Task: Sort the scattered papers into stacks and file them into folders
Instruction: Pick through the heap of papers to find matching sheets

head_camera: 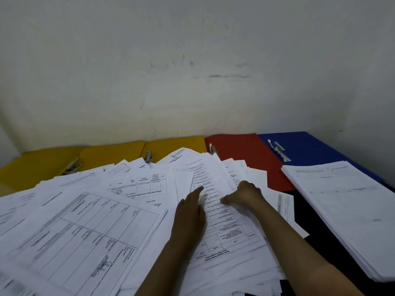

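Left hand [189,212] flat, fingers straight, pressing papers [89,221] strewn on bench. Right hand [243,194] curled, gripping sheet edges. Neat stack [350,208] right, overlapping blue folder [316,148]; red folder [241,150] beside.

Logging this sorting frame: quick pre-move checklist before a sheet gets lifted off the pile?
1. Left hand flat on the scattered papers, fingers straight: ok.
2. Right hand fingers curled on the sheet edges: ok; single sheet or several: cannot tell.
3. Neat stack at right, squared, ready to receive: ok.
4. Red folder and blue folder open, clips showing: ok.
5. Yellow folders partly covered by papers: not ok.
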